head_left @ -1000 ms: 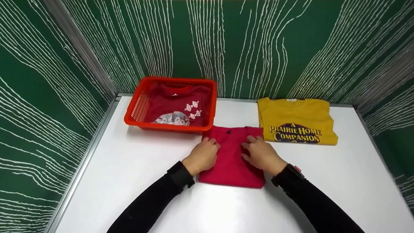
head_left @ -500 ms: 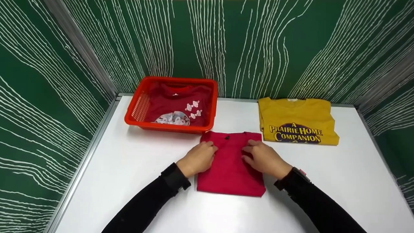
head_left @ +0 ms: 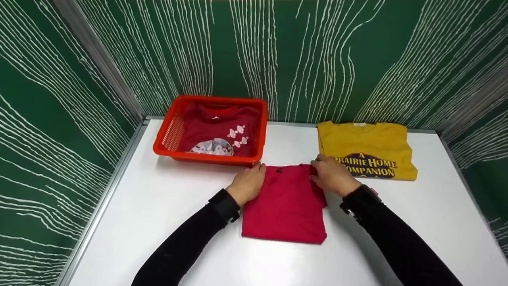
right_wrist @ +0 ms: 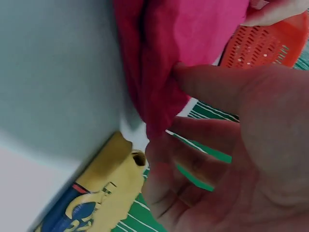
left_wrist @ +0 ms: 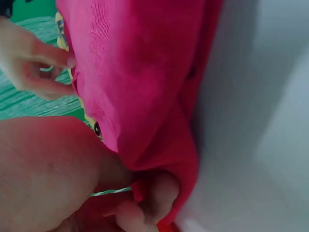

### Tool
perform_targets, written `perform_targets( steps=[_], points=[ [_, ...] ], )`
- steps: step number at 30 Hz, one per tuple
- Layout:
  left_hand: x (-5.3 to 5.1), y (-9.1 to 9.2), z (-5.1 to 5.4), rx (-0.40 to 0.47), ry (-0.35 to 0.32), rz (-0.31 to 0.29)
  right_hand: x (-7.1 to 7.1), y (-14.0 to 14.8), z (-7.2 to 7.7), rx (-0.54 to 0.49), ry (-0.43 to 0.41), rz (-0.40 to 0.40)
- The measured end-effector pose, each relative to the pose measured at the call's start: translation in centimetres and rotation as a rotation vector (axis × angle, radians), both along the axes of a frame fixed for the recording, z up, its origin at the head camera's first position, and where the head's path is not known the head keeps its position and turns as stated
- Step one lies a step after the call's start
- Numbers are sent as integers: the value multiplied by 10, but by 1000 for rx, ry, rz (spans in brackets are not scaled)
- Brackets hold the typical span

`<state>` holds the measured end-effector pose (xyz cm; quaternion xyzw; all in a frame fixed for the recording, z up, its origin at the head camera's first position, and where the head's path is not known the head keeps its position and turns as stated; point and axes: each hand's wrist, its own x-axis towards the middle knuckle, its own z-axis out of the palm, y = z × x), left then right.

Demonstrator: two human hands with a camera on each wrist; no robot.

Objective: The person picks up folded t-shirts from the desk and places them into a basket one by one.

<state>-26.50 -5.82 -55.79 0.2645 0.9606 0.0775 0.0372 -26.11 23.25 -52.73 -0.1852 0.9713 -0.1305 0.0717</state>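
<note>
Left hand (head_left: 248, 183) and right hand (head_left: 334, 174) pinch the crimson shirt (head_left: 283, 206) near a red basket (head_left: 206, 158) (maroon shirt (head_left: 206, 130) inside) and yellow T-shirt (head_left: 369, 143).

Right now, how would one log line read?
left hand: pinches folded pink shirt; right hand: pinches its right edge; red basket: holds maroon printed shirt; yellow printed shirt: folded

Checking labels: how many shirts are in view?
3: pink shirt at front centre, yellow shirt at back right, dark red shirt in the red basket. More could be hidden underneath.
</note>
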Motion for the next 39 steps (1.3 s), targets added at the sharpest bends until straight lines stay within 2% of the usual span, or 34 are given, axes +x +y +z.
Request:
perform_targets(
  steps=[3, 5, 6, 11, 16, 20, 22, 24, 28, 32, 39],
  points=[
    [-3, 4, -2, -28, -3, 27, -5, 0, -3, 31, -53, -1],
    [0, 8, 5, -58, -12, 41, -7, 0, -5, 37, -83, -6],
    [1, 9, 9, -69, -11, 44, -8, 0, -6, 35, -95, -8],
    [1, 11, 11, -119, 24, 25, -10, 2, -9, -20, -125, -25],
    [4, 6, 13, -41, 68, -2, -7, 7, -8, -132, -184, -70],
    [12, 0, 21, 43, 111, -29, -4, 14, 2, -201, -223, -70],
    [16, -3, 29, 81, 105, -40, -2, 17, 11, -222, -225, -55],
    [19, -8, 39, 122, 69, -47, 0, 20, 20, -246, -207, -37],
    [25, -24, 63, 187, 12, -52, 5, 22, 39, -282, -107, 31],
    [28, -44, 86, 222, 11, -48, 11, 18, 59, -299, -29, 83],
    [21, -74, 124, 297, 22, -9, 18, 1, 93, -376, 61, 125]
  ],
)
